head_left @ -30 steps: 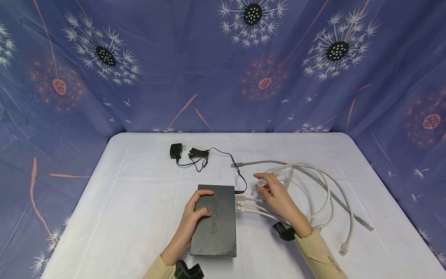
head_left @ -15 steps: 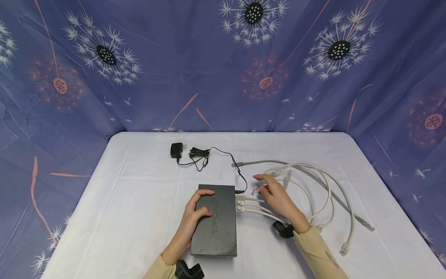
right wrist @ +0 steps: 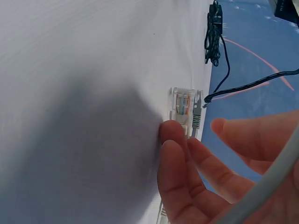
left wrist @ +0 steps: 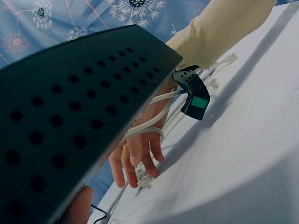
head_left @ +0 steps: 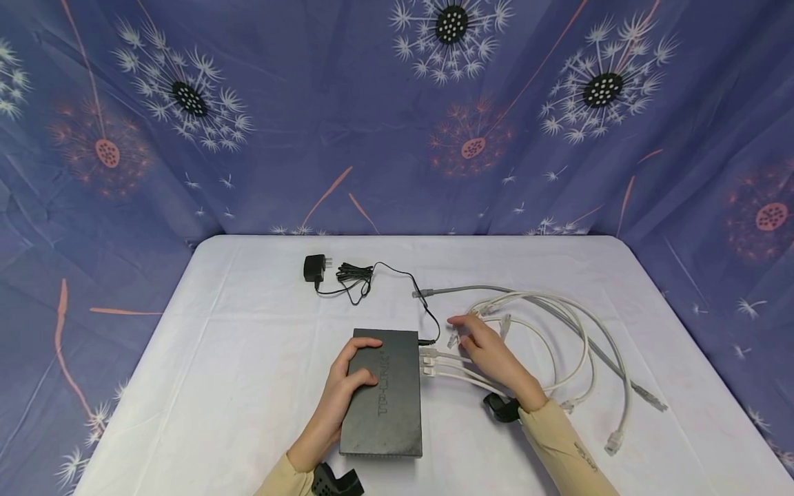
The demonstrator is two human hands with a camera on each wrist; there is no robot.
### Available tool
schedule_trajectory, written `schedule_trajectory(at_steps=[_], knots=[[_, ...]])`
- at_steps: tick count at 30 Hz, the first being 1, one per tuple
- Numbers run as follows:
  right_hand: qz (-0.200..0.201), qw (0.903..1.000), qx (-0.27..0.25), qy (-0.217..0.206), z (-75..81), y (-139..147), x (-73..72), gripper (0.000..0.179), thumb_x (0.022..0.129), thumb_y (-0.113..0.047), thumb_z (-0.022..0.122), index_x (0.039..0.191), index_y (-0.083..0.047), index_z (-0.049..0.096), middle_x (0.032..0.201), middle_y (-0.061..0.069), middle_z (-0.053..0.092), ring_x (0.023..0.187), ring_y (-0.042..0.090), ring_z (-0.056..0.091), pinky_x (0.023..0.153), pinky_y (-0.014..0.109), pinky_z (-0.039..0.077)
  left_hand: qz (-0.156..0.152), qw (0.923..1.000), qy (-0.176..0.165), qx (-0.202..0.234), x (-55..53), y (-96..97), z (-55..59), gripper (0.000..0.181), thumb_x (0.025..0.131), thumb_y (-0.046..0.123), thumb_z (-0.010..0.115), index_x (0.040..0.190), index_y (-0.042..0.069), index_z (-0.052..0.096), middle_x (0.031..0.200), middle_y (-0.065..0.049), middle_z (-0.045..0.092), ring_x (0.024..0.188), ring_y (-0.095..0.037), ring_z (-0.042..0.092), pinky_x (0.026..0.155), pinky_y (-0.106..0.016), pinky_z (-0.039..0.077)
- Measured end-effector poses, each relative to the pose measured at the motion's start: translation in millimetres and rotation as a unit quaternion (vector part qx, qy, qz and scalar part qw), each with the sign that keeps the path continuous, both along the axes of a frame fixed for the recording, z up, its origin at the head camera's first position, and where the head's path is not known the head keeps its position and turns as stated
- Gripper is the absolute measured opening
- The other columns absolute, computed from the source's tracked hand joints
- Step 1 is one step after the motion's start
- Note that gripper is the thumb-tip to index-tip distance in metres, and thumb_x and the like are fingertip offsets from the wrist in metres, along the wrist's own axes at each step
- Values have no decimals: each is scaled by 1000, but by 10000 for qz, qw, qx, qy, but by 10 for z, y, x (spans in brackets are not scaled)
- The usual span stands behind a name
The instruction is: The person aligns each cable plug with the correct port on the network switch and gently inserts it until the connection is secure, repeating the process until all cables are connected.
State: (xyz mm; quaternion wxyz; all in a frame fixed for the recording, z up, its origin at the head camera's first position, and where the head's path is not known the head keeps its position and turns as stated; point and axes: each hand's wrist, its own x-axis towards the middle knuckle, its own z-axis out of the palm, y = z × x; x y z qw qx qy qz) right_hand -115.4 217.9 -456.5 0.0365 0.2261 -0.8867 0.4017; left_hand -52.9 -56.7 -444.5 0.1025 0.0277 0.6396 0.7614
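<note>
A dark TP-LINK network switch (head_left: 391, 399) is held up at its left edge by my left hand (head_left: 344, 386), thumb and a finger on its top. Its vented side (left wrist: 70, 112) fills much of the left wrist view. White network cables (head_left: 465, 370) are plugged into its right side. My right hand (head_left: 493, 355) is over the loose cable ends, a white cable (right wrist: 266, 182) crossing in front of its palm. In the right wrist view, its fingertips (right wrist: 173, 130) are at a clear network plug (right wrist: 181, 103), thumb and fingers apart; contact is hard to tell.
A black power adapter (head_left: 313, 268) lies at the back with its bundled cord (head_left: 353, 273), which runs to the switch. Loops of white cable (head_left: 586, 331) and a grey network cable (head_left: 477, 287) spread across the right side. A patterned curtain (head_left: 347, 117) hangs behind the table.
My right hand has shifted slightly left and toward me, its fingers lower over the cable ends. A loose plug beside it has shifted a little. The left hand and switch stay put.
</note>
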Motion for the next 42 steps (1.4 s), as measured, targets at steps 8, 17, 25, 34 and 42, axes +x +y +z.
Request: schedule_trajectory(at_steps=[8,17,25,34,42], knots=[[-18,9994,300,-154,-24,-4,-12,34,87,11,50,120,4,58,100,11,56,74,11,44,72,35,37,-16,10000,31,-14,5,-7,-2,51,75,-1,52,125,9,55,134,-10,41,114,-29,39,92,-41,32],[-242,9966,613,-488,-16,-32,-10,28,90,9,50,114,0,62,98,8,56,78,15,47,74,37,40,2,9998,83,-166,13,-8,-8,50,76,2,53,125,10,55,138,-10,39,118,-29,36,93,-43,29],[-548,9968,512,-279,-49,-34,-5,25,88,9,52,104,-4,67,96,5,57,73,13,46,69,33,40,11,9999,74,-143,19,-7,-18,50,75,2,53,125,9,55,139,-10,38,119,-30,34,93,-43,29],[-848,9946,-184,566,101,-18,13,31,86,15,49,96,-5,71,98,5,58,73,13,48,62,27,38,-15,9999,6,-142,23,-5,-16,51,75,1,52,126,10,55,139,-9,38,120,-29,35,93,-43,29],[-713,9851,-965,1229,270,-30,49,30,85,20,51,95,0,71,102,10,60,83,22,55,75,16,41,-54,10000,-29,-76,18,-2,-24,52,75,0,51,126,9,54,138,-11,38,119,-29,36,93,-42,30]])
